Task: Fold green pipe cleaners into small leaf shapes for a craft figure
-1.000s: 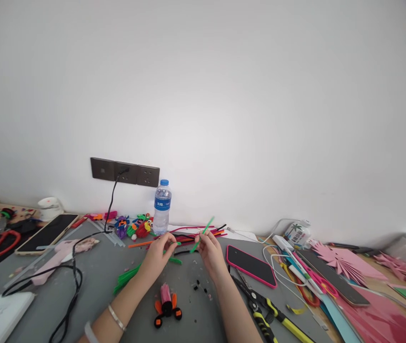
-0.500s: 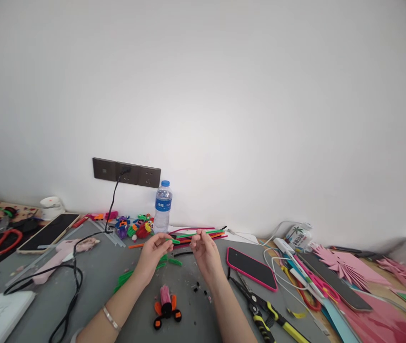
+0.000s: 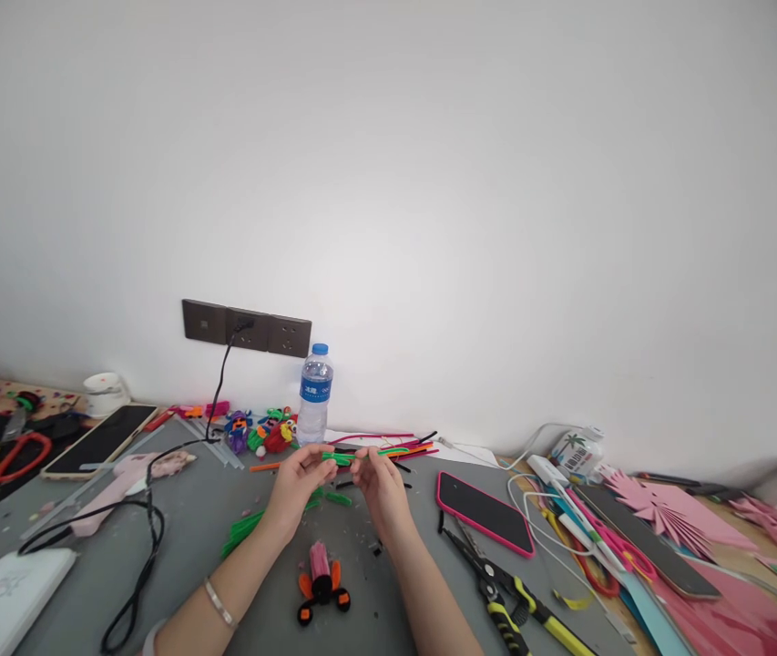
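Observation:
Green pipe cleaners [image 3: 339, 458] are pinched between my two hands over the middle of the desk. My left hand [image 3: 301, 483] has thumb and forefinger closed on their left end. Close beside it, my right hand [image 3: 380, 487] pinches the green strand, part of which sticks out to the right. Below my hands a small pink, black and orange pipe cleaner figure [image 3: 321, 579] rests on the desk. More green pieces [image 3: 246, 530] lie by my left forearm. Behind my hands is a pile of red, orange and black pipe cleaners [image 3: 419, 448].
A water bottle [image 3: 315, 396] stands by the wall. On the right lie a pink-cased phone [image 3: 485, 513], yellow-black pliers [image 3: 497, 583] and pink paper [image 3: 736, 601]. To the left are a glue gun [image 3: 111, 497], a black cable [image 3: 156, 528] and a white box [image 3: 12, 597].
My right hand has come left and closer to my left hand, bringing the green pipe cleaners together. The view has shifted slightly.

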`<state>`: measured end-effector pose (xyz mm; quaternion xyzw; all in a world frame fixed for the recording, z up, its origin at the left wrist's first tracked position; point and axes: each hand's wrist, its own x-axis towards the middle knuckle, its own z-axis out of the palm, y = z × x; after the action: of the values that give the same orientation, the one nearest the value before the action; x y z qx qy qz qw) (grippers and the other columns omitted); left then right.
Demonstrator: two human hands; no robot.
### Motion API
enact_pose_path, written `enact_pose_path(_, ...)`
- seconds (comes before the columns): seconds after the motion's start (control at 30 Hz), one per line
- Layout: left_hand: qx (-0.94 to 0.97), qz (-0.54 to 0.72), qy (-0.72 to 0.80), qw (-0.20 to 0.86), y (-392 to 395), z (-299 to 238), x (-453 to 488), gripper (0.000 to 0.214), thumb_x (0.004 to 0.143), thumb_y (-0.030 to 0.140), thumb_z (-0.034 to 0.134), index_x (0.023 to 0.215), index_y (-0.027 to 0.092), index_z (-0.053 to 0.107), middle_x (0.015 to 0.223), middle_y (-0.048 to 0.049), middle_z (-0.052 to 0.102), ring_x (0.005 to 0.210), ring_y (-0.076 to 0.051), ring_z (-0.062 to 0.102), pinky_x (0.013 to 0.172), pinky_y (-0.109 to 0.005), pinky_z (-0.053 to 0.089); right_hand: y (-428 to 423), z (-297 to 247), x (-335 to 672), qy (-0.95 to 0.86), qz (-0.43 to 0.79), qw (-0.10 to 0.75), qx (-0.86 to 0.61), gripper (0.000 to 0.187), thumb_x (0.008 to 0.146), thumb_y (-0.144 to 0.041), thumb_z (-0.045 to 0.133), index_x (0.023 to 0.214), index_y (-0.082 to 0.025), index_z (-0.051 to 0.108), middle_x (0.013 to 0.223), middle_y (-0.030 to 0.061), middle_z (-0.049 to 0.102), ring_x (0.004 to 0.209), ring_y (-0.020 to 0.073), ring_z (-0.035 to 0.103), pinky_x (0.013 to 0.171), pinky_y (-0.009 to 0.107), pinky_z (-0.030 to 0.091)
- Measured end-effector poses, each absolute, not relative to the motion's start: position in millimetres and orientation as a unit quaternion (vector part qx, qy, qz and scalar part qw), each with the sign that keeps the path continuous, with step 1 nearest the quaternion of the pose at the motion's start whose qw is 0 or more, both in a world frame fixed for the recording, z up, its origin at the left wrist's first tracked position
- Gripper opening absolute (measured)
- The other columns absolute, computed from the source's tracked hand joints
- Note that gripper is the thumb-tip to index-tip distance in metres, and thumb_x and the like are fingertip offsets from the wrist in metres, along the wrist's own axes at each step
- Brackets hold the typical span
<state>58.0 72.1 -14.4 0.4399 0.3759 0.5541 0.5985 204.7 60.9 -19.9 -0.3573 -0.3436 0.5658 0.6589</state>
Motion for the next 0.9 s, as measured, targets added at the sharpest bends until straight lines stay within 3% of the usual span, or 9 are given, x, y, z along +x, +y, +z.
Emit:
enact_pose_path(0.53,0.467,0.567,0.376,0.565,69.8,-11.1,56.8,0.028,0.066,0.040,0.077,0.081,0.019,0.067,0.072,-0.0002,0.067,0.074,-0.018,0.066,0.073,-0.029,0.055,61.9,-22.5,208.9,-0.433,0.502,0.638,-0.391,0.037,0.077,-0.053,0.065,0.072,-0.017,0.066,0.055,-0.0002,0.058,0.054,0.0140,0.049,0.056,0.026,0.038)
enact_pose_path(0.9,0.469,0.575,0.370,0.560,73.1,-14.6,56.8,0.026,0.065,0.039,0.078,0.076,0.018,0.065,0.067,0.0011,0.064,0.068,-0.017,0.063,0.069,-0.027,0.053,61.5,-21.0,209.9,-0.461,0.525,0.614,-0.369,0.034,0.081,-0.050,0.062,0.075,-0.017,0.065,0.057,0.0009,0.060,0.055,0.0138,0.048,0.058,0.027,0.036)
